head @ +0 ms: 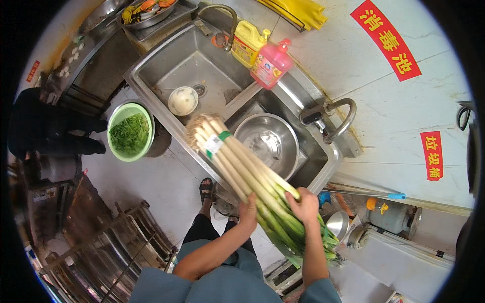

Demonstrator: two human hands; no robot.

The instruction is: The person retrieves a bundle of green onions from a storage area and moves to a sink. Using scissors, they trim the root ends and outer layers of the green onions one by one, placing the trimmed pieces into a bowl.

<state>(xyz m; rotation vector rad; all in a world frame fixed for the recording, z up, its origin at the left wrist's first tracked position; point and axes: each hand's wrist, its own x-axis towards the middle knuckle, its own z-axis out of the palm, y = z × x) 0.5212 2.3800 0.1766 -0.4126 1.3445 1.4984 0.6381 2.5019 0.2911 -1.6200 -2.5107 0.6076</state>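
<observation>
A large bundle of long green onions point(246, 170) is held between my two hands. Its rooted white ends point toward the sink divider, and the green tops trail down to the right. Green tape with a white label binds it near the roots. My left hand point(248, 212) grips the near side of the stalks. On the far side, my right hand point(304, 206) clasps them where white turns to green. Below the bundle, a stainless steel basin point(282, 130) sits in the right sink compartment point(316, 172), partly covered by the stalks.
The left sink compartment point(182, 57) holds a white bowl point(183, 100). A yellow jug point(246, 43) and pink pump bottle point(271, 66) stand behind. Two curved faucets point(350, 113) overhang. A green basin point(113, 146) of leafy greens stands left, near a person in dark clothing point(49, 125).
</observation>
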